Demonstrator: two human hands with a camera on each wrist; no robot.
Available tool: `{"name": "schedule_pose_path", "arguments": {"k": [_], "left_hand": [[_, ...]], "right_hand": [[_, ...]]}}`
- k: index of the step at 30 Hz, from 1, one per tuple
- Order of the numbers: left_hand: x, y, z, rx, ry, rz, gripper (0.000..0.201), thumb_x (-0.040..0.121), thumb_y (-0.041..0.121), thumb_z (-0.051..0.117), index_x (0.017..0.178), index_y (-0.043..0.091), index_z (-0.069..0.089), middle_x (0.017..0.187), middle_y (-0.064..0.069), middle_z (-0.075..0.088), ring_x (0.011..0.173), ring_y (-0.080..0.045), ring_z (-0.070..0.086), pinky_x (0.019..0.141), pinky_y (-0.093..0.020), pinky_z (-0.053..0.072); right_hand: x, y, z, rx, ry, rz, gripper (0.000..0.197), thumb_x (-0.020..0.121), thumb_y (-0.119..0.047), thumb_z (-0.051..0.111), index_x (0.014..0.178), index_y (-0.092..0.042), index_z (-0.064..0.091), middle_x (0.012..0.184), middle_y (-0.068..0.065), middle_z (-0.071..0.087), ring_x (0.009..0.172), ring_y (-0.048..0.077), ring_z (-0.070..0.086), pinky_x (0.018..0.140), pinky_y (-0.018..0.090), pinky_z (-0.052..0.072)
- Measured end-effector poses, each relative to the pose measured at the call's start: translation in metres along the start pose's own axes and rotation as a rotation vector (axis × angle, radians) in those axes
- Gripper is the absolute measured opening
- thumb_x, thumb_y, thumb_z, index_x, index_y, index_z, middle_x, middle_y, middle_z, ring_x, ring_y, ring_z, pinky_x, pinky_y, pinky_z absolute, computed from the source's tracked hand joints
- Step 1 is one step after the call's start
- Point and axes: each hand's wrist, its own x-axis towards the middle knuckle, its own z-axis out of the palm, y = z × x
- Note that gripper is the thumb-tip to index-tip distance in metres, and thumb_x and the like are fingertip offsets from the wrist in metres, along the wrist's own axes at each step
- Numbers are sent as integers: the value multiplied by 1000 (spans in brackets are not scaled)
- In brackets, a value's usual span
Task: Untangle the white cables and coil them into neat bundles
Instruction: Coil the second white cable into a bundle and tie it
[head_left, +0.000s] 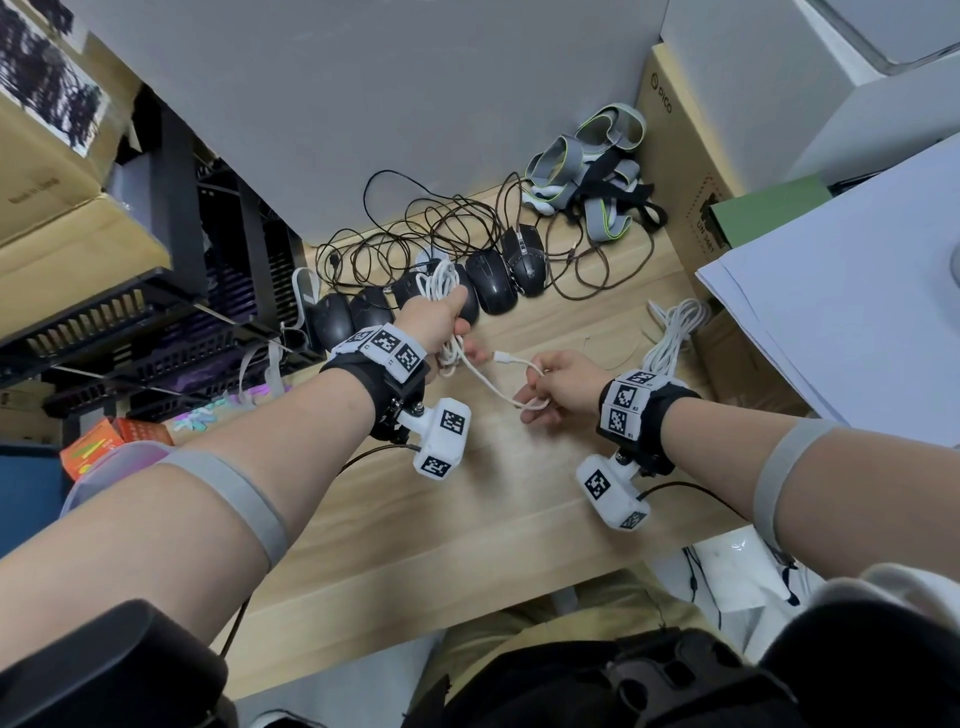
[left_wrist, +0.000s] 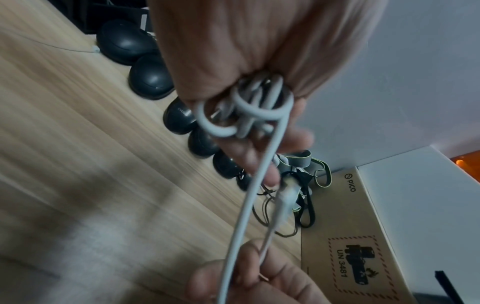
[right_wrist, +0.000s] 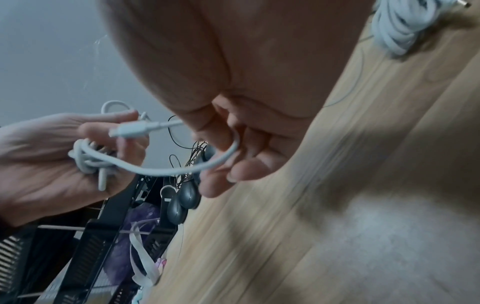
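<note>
White cable (head_left: 441, 291): several loops bunched in the left hand (head_left: 434, 319), fist closed around them, held above the wooden desk (head_left: 415, 519). A free tail (head_left: 488, 382) runs from the bunch toward the right hand (head_left: 563, 382). Right hand's thumb and fingers are curled round the tail's bend, pinching it; the tail doubles back there, and its connector end (right_wrist: 130, 130) points at the left hand, near the left fingertips (right_wrist: 130, 142). Whether plug touches fingers: cannot tell.

Second white cable bundle (head_left: 672, 332): lies on the desk beyond the right hand, well apart from it.

Row of black mice (head_left: 488, 283) just beyond the left hand, their dark cords (head_left: 415, 228) tangled behind them. Grey straps (head_left: 587, 166) farther back from the mice, beside a cardboard box (head_left: 675, 171).
</note>
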Motion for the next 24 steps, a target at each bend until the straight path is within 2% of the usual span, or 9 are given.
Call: {"name": "schedule_pose_path", "arguments": {"k": [4,7,9,12,14,16,18,21,24], "left_hand": [[-3,-3,-3,283,-79,-11,33,96,38,59,78,13,47,44,5,45,33,-15,44,45,-26,39],[-4,-11,-1,472,-147,-23,38,93,41,64,71,16,46,43,5,41,33,-15,41,40,-22,37],[-6,-16,1,546,-143,-13,45,89,47,68,67,17,44,43,3,37,35,-16,39,35,-18,34],[-9,-20,3,578,-94,31,55,82,64,68,68,16,45,47,2,39,37,-16,42,34,-17,34],[-12,-18,5,547,-78,29,65,74,79,62,74,15,49,50,0,41,38,-17,43,43,-19,40],[-16,-14,9,639,-115,-3,76,63,91,53,72,15,51,49,-4,47,40,-19,47,52,-24,42],[-19,-12,9,757,-185,23,67,73,81,59,70,14,52,49,-8,54,37,-16,47,43,-18,39],[-20,-10,5,833,-243,60,43,78,42,82,70,9,56,46,-8,55,31,-13,48,34,-16,36],[-15,-11,1,869,-95,38,40,77,33,82,65,7,54,42,-7,52,31,-17,48,35,-18,36]], "right_hand": [[9,-2,-4,75,211,91,16,96,-8,33,97,-4,49,75,14,66,39,18,56,40,22,32],[12,-9,-10,207,252,115,25,94,-12,37,78,-1,54,78,16,58,45,17,36,47,26,19],[11,-16,-11,390,218,82,23,99,-13,39,81,-4,50,74,13,56,42,14,35,43,24,18],[7,-30,-7,589,101,16,13,101,-9,42,90,-4,48,73,12,54,36,9,48,33,16,36],[4,-38,-2,668,1,-7,10,99,-6,47,93,-1,53,79,13,57,50,15,63,48,22,55],[2,-43,3,717,-98,-35,14,99,-5,47,93,2,58,84,13,62,67,20,69,66,28,62],[2,-48,6,736,-150,-54,17,99,-4,47,93,5,60,90,16,65,71,19,71,67,26,61],[4,-53,6,844,-100,-24,12,97,-3,50,93,5,57,89,20,63,65,21,73,57,23,59],[7,-55,3,864,-37,-46,7,99,-3,47,97,2,52,88,22,62,62,24,73,53,22,58]]}}
